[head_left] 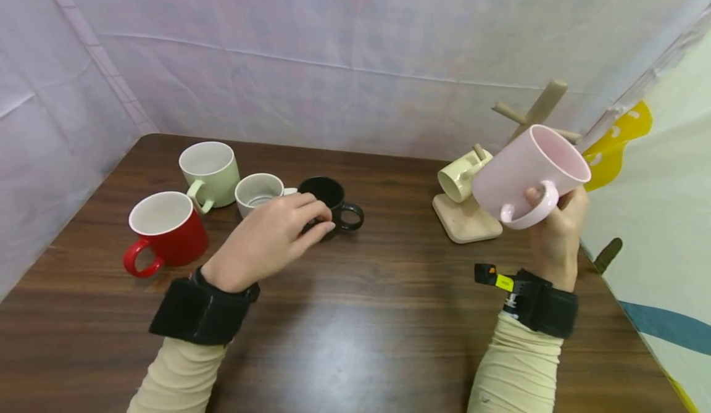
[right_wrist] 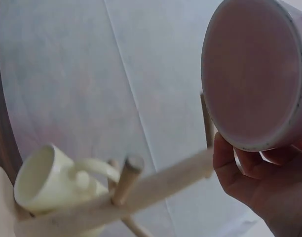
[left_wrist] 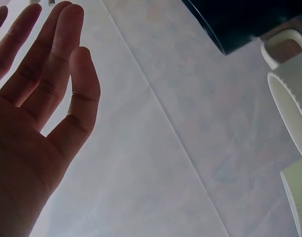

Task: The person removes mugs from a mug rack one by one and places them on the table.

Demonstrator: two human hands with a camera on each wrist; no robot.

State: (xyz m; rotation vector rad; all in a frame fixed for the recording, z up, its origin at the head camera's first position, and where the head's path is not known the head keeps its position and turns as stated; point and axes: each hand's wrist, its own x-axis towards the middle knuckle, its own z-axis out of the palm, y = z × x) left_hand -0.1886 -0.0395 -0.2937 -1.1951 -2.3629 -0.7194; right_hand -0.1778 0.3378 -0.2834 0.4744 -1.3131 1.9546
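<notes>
Cream mug (head_left: 454, 183) hung on mug tree (head_left: 466, 225), right hand (head_left: 560, 231) gripping pink mug (head_left: 505, 175), left hand (head_left: 263, 237) loose, empty; guessing four mugs (head_left: 183, 240) left, table's (head_left: 378, 289) back-left corner.

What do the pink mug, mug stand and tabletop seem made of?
Pink mug: probably glazed ceramic, smooth and glossy, with bright highlights. Mug stand: likely bare wood, matte and pale, with branch-like pegs. Tabletop: wood or wood-look laminate, satin, with dark streaked grain and soft reflection.
</notes>
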